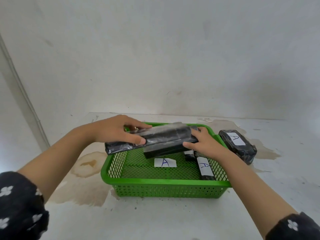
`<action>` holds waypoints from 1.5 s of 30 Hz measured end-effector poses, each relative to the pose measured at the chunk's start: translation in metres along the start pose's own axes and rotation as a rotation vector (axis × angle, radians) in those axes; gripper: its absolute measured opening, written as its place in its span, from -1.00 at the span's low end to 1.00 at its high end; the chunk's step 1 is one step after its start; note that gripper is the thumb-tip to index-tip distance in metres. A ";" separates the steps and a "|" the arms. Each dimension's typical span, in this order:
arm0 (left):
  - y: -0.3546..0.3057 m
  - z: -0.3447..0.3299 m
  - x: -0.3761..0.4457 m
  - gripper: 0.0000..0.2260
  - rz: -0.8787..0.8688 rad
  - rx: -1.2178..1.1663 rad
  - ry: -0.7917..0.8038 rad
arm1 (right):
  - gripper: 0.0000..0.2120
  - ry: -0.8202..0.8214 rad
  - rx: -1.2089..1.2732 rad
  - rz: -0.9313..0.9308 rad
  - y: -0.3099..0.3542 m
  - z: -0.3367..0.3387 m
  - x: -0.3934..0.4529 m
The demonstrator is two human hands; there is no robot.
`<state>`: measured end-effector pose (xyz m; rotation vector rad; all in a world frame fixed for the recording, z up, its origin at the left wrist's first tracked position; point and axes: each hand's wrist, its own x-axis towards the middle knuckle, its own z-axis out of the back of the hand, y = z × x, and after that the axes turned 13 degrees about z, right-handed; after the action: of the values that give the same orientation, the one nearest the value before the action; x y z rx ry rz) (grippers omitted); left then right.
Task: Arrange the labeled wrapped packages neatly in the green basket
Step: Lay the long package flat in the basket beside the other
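A green mesh basket (166,183) stands on the white surface in front of me. Over its far half I hold a long black wrapped package (164,138) with both hands: my left hand (121,131) grips its left part from above, my right hand (204,142) grips its right end. In the basket, a narrow black package with a white "A" label (205,168) lies along the right wall, and a loose white "A" label (165,162) lies on the floor. A small dark package (189,155) sits partly hidden under my right hand. Another black "A"-labelled package (238,146) lies outside, right of the basket.
A white wall rises just behind the basket. Brown stains (86,166) mark the surface to the left of and under the basket. A pipe (22,94) runs down the wall at the left.
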<state>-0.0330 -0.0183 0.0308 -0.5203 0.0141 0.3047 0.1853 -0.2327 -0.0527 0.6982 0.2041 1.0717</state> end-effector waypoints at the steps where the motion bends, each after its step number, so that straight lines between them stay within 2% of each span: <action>1: 0.000 0.001 -0.001 -0.51 0.006 -0.030 -0.017 | -0.33 0.052 -0.035 0.002 0.001 -0.004 0.000; 4: 0.002 0.001 -0.001 -0.56 0.026 -0.018 -0.073 | -0.30 0.165 -0.149 -0.009 0.006 -0.019 0.002; 8: 0.007 0.001 0.000 -0.54 0.022 -0.001 -0.114 | -0.24 0.251 -0.438 0.026 0.010 -0.031 0.004; 15: 0.016 0.001 0.000 -0.45 0.025 -0.022 -0.142 | -0.20 0.352 -0.518 0.032 0.016 -0.044 0.009; 19: 0.019 0.001 -0.003 -0.44 0.027 -0.033 -0.146 | -0.19 0.367 -0.468 0.020 0.018 -0.038 0.007; 23: 0.024 0.002 -0.005 -0.48 0.023 -0.041 -0.150 | -0.19 0.216 -0.161 0.020 0.028 -0.008 -0.002; 28: 0.023 -0.001 0.000 -0.54 0.025 -0.142 -0.039 | -0.07 0.066 0.060 0.337 0.052 0.026 -0.027; 30: 0.015 -0.001 0.003 -0.57 -0.002 -0.219 0.045 | -0.22 -0.016 0.090 0.453 0.065 0.023 -0.031; 32: 0.007 -0.001 0.006 -0.61 -0.031 -0.278 0.111 | -0.49 -0.090 0.133 0.493 0.072 0.019 -0.030; 34: 0.002 0.000 0.008 -0.61 -0.036 -0.311 0.117 | -0.63 -0.168 0.216 0.447 0.073 0.018 -0.030; 38: 0.008 -0.004 0.010 -0.53 -0.065 -0.648 0.058 | -0.66 -0.388 0.467 0.323 0.061 0.021 -0.033; 40: 0.012 -0.012 0.008 -0.56 -0.086 -0.748 -0.019 | -0.62 -0.437 0.551 0.219 0.052 0.018 -0.037; 42: 0.012 -0.024 0.006 -0.65 -0.098 -0.669 -0.106 | -0.57 -0.406 0.598 0.101 0.046 0.013 -0.042; 45: 0.006 -0.044 0.004 -0.73 -0.020 -0.526 -0.173 | -0.71 -0.410 0.597 0.016 0.041 0.011 -0.046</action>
<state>-0.0278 -0.0337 -0.0110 -1.0135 -0.2444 0.3337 0.1378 -0.2650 -0.0275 1.4396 0.1632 0.8579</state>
